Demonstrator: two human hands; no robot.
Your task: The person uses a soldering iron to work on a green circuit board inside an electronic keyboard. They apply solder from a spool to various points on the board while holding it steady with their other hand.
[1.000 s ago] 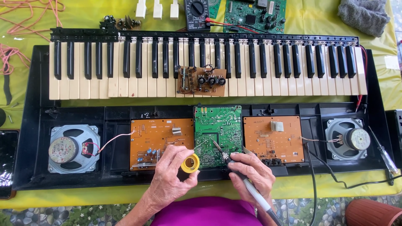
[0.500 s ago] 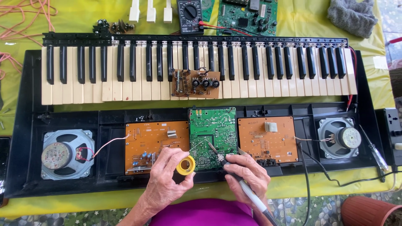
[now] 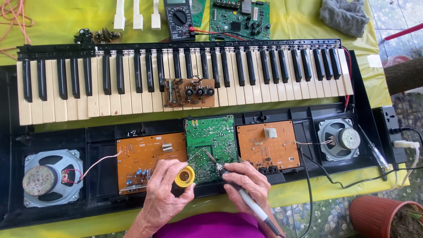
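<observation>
Soldering at the green circuit board (image 3: 210, 141) seated in the middle bay of the opened black keyboard case (image 3: 101, 134): right hand (image 3: 246, 183) wraps its fingers around a soldering iron (image 3: 238, 189), pen-fashion, tip resting on the board's lower centre; left hand (image 3: 165, 185) pinches a small yellow solder spool (image 3: 184, 176) between thumb and forefinger, just beside the tip. Judged good practice: keep the tip steady on one joint, feed the wire to the heated pad rather than the iron, and brace both wrists on the case edge. Adjacent: orange boards left (image 3: 150, 161) and right (image 3: 268, 145) of the green one, close enough for a stray tip to touch; round speakers at far left (image 3: 50, 178) and right (image 3: 341, 139), the left one with thin red and white leads (image 3: 99, 161). Beyond: key bed (image 3: 88, 94) bearing a small brown board (image 3: 189, 92); multimeter (image 3: 178, 17), second green board (image 3: 240, 20), loose white keys (image 3: 136, 13) and grey cloth (image 3: 343, 15) on the yellow-covered counter (image 3: 53, 22). Black cable (image 3: 308, 189) trails near the right wrist, a possible snag.
</observation>
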